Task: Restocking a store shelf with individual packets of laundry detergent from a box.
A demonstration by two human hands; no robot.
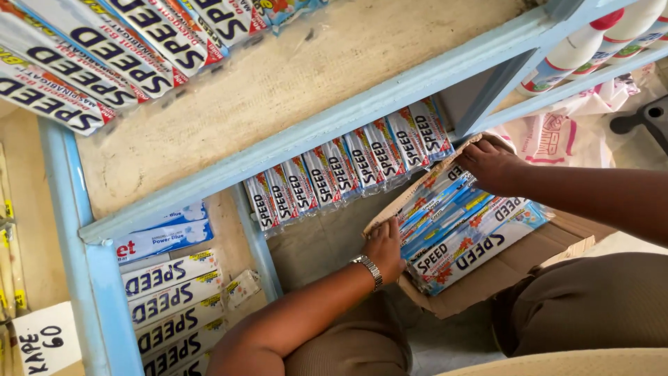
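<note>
An open cardboard box [518, 261] rests on my lap, filled with several long white, blue and red wrapped soap bars [465, 240]. My left hand [385, 245], with a metal wristwatch, grips the near-left edge of the box. My right hand [491, 165] holds the far flap of the box, fingers curled over it. Just beyond the box, a row of the same wrapped bars [348, 169] stands side by side on the lower shelf.
A light blue wooden shelf frame [292, 136] crosses the view. More wrapped bars [90, 52] lie on the upper shelf, others [170, 299] are stacked lower left. White bottles with red caps [591, 42] lie at the top right. A handwritten paper tag [45, 341] sits bottom left.
</note>
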